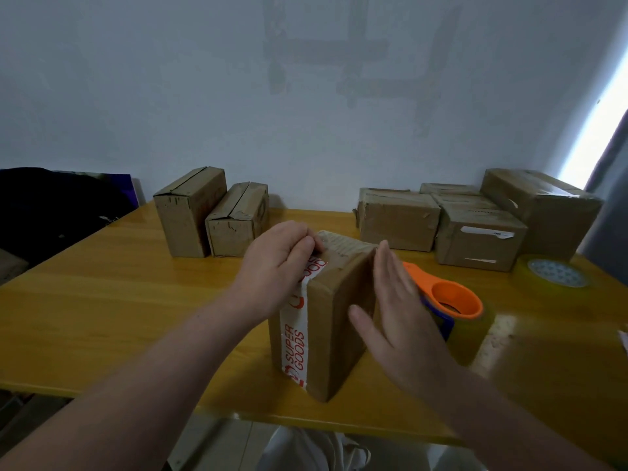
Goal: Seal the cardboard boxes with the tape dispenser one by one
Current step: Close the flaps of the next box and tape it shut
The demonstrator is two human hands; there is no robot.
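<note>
Left hand (282, 263): forearm comes in from lower left, fingers curled over the top near edge of the centre cardboard box (339, 321), fingertips on the tape strip (295, 338); thumb hidden. It grips the box top.

Right hand (397, 300): flat, fingers straight and together, palm against the box's right side face; it holds nothing.

The hands are apart, one on each side of the box.

Count:
- Cardboard boxes: one in hand.
- Two unsealed boxes (210, 215) at back left, side by side.
- Five in the back-right group (475, 215), two of them partly hidden.
- Tape dispenser (452, 300): one, orange.
- Spare tape roll (557, 273): one, clear, lying flat at far right.

The centre box stands near the front edge of the yellow tabletop (102, 300), apparently on end with its long axis vertical and one vertical corner toward the camera. The white strip, printed "SUPER GOODS" in red, runs down the near-left face and over the top.

The dispenser lies on the tabletop just right of the box, partly behind the right hand, with its narrow orange end pointing back-left.
</note>
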